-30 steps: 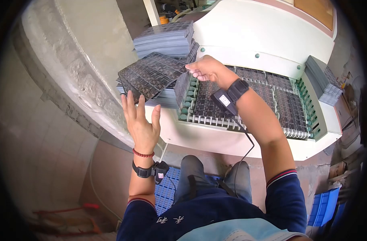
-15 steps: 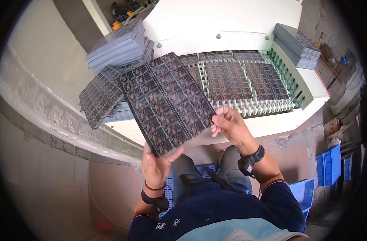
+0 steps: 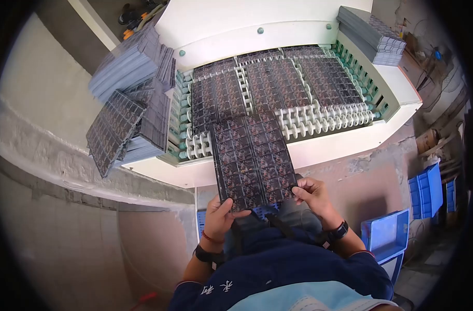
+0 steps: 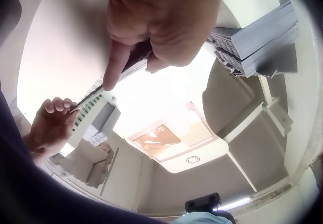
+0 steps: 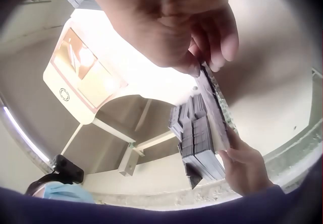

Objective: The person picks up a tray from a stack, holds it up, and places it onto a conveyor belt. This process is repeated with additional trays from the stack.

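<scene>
A dark circuit board panel (image 3: pixel 254 160) with a grid of small printed sections is held between both hands in the head view. My left hand (image 3: pixel 218 217) pinches its near left corner, thumb on top. At the near right corner, my right hand (image 3: pixel 313 196) pinches the edge between thumb and fingers. The panel's far end overlaps the front rollers (image 3: pixel 324 122) of a white machine. Similar panels (image 3: pixel 278 85) lie in rows on those rollers. In the right wrist view the held panel (image 5: pixel 214 100) appears nearly edge-on between the hands.
Left of the rollers stands a tall stack of panels (image 3: pixel 125 65), with loose, skewed panels (image 3: pixel 114 122) on a lower pile. Another stack (image 3: pixel 371 36) sits on the machine's right side. Blue crates (image 3: pixel 386 236) stand at lower right. A rough wall ledge (image 3: pixel 65 166) runs along the left.
A panel was drawn off the left pile by the right hand, then gripped by both hands. It has since turned straighter and moved right, in front of the rollers.
</scene>
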A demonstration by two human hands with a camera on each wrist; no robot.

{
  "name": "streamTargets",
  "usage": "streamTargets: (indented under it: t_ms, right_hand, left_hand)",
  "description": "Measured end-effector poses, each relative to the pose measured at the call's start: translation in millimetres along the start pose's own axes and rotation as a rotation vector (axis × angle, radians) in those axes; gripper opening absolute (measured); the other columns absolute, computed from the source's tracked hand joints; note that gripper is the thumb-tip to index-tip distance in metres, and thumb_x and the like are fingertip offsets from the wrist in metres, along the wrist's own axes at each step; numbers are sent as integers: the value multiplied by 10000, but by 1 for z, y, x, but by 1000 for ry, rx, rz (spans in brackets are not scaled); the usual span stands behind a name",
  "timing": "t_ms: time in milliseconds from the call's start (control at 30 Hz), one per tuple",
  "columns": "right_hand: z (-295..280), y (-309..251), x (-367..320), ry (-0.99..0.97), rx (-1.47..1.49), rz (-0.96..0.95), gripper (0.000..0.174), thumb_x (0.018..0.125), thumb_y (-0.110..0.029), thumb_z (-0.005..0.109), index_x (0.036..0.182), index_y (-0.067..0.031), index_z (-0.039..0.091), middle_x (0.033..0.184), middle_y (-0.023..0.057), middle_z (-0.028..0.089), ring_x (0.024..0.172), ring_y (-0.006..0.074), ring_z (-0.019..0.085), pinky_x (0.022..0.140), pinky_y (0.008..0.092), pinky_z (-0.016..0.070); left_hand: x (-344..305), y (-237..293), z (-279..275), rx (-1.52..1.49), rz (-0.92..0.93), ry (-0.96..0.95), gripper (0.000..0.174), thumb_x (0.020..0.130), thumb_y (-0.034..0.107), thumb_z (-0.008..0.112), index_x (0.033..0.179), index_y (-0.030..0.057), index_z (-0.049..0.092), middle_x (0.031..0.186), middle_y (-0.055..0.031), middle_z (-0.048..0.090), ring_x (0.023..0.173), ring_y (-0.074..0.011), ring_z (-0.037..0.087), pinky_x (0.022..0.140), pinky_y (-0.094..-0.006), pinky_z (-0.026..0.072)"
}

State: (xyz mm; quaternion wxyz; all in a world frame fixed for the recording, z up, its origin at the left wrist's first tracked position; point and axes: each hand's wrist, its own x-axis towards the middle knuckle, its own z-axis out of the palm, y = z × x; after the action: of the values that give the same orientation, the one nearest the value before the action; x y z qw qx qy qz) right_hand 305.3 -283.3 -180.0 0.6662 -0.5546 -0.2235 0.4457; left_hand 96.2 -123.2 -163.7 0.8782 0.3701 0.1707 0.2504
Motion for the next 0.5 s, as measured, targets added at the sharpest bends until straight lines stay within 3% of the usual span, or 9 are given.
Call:
streamTargets:
  t_ms: [200, 267, 500]
  right_hand:
    - [4, 4, -5, 115, -324, -86, 131, 767, -83, 658, 845, 17, 627, 686, 24, 597, 572, 63, 528, 513, 205, 424]
    - [6, 2, -8, 108, -500, -244, 186, 750, -82, 670, 898, 20, 627, 689, 46, 610, 558, 71, 528, 509, 217, 427]
    - [15, -15, -16, 135, -717, -333, 150, 787, -72, 626, 919, -3, 642, 704, 33, 597, 575, 67, 516, 510, 205, 425]
  left_hand:
    - [-8, -6, -10, 4, -9, 74, 279, 873, 27, 430, 1143, -39, 445, 1060, -149, 566, 903, -245, 604, 717, -392, 556]
    - [-10, -8, -13, 6, -9, 88, 275, 869, 21, 433, 1137, -38, 452, 1049, -147, 573, 893, -242, 607, 709, -388, 558]
    - [-10, -14, -20, -36, -27, 165, 256, 848, 4, 463, 1100, -40, 481, 1007, -148, 591, 843, -236, 622, 647, -353, 572]
